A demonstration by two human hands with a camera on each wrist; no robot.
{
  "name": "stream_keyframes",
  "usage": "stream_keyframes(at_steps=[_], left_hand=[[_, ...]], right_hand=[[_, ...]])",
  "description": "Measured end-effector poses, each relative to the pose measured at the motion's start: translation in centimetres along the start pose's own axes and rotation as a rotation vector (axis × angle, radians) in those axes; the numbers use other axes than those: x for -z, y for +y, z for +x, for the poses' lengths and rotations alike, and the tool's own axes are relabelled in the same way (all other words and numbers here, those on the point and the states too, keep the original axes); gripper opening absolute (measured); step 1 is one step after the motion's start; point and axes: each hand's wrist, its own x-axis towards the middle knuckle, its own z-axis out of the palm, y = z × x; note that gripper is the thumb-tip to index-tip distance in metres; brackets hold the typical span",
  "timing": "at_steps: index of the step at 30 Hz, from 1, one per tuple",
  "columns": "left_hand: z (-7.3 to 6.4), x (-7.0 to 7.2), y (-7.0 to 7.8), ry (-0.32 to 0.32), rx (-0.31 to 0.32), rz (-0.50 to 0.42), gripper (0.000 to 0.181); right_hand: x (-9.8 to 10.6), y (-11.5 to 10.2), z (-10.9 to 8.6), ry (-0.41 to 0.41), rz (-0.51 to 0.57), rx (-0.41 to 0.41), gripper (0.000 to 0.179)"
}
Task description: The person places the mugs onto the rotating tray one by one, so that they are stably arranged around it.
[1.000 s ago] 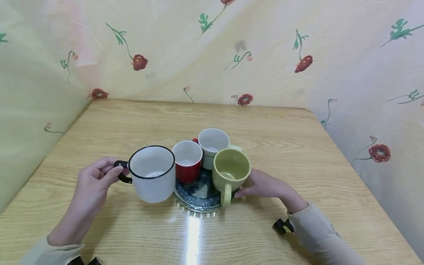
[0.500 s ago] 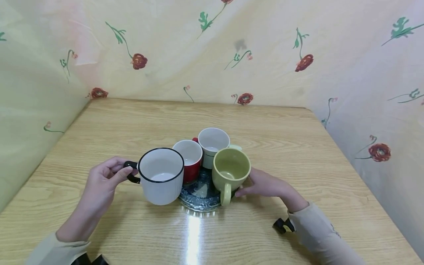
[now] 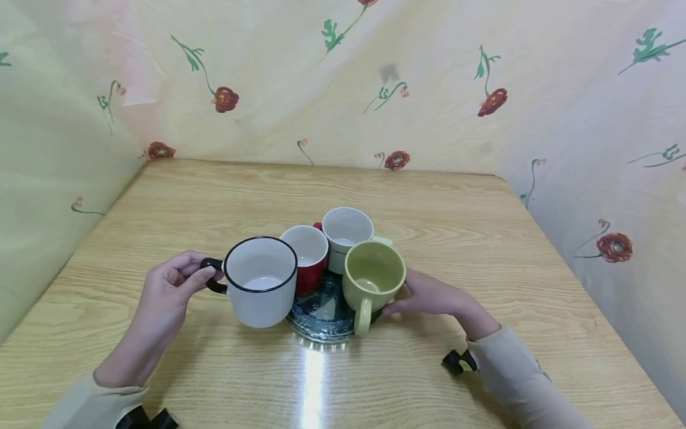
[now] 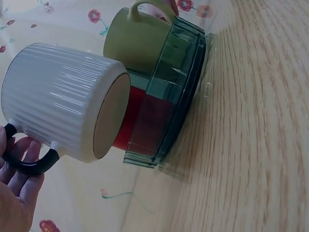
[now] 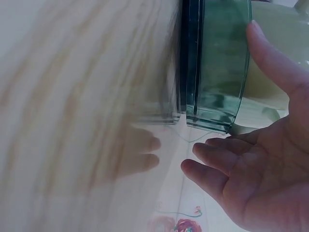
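Observation:
My left hand (image 3: 168,295) pinches the black handle of a white ribbed mug (image 3: 261,307) with a black rim. The mug is held up off the table, overlapping the left edge of a round, clear-walled tray (image 3: 321,325) with a dark blue patterned bottom. In the tray stand a red mug (image 3: 309,279), a white mug (image 3: 337,259) with a pale green handle, and a yellow-green mug (image 3: 354,286). My right hand (image 3: 434,294) is at the tray's right side beside the yellow-green mug; in the right wrist view its thumb lies at the tray's rim (image 5: 227,92), its other fingers spread loosely.
The wood-grain table (image 3: 236,196) runs back to a cloth backdrop (image 3: 300,77) printed with red flowers, which also closes off both sides. Black wrist devices (image 3: 460,361) sit at both cuffs. A bright reflection lies on the table in front of the tray.
My left hand has brought the white ribbed mug rightward over the tray's left edge, then lifted it very slightly, covering more of the red mug. My right hand has stayed nearly still.

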Motion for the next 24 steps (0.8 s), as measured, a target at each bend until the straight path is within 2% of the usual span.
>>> stream_keyframes(at_steps=[5, 13, 24], left_hand=[[0.2, 0.0, -0.1, 0.014, 0.023, 0.014, 0.014], [0.6, -0.2, -0.2, 0.03, 0.025, 0.029, 0.013], [1.3, -0.4, -0.4, 0.057, 0.047, 0.035, 0.011]], right_hand=[[0.1, 0.0, -0.1, 0.005, 0.0, -0.013, 0.095], [0.1, 0.1, -0.1, -0.004, 0.022, -0.026, 0.098], [0.2, 0.1, -0.1, -0.016, -0.015, -0.058, 0.103]])
